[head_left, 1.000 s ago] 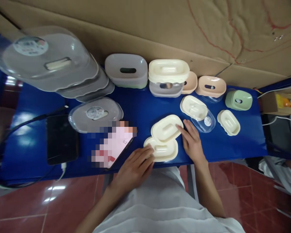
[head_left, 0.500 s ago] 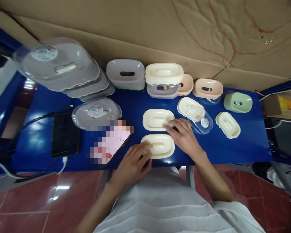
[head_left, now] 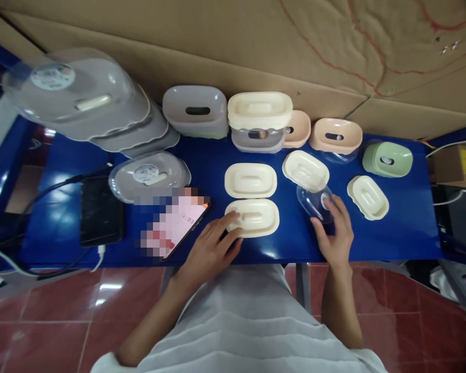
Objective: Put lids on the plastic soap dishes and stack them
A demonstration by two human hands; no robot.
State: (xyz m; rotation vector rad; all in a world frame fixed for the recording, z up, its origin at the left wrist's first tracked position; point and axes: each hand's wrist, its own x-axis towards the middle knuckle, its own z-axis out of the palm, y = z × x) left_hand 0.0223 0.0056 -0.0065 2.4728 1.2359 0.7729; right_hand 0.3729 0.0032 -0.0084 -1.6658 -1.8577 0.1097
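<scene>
My left hand [head_left: 215, 241] rests at the left end of the nearer cream soap-dish-like tray [head_left: 262, 216], its fingertips over the rim and thumb at the near edge. A second cream tray [head_left: 250, 181] lies just behind that one. On the right, my right hand [head_left: 336, 233] has its thumb and fingers around a clear plastic lid [head_left: 310, 202] with a round sticker. The lid lies close against a third cream tray [head_left: 306, 171], which sits at an angle. Another cream tray [head_left: 368, 198] lies farther right.
Along the back stand a grey box [head_left: 196, 106], stacked cream trays [head_left: 260, 109], a peach box [head_left: 336, 135] and a green box [head_left: 388, 158]. Large grey lidded pieces [head_left: 97, 111] are piled at left. A phone [head_left: 178, 223] and a black device [head_left: 101, 210] with cables lie left.
My right hand has left the rear cream tray and moved right to the clear lid. The lid has shifted toward me and left, off the angled tray. My left hand stays at the nearer tray.
</scene>
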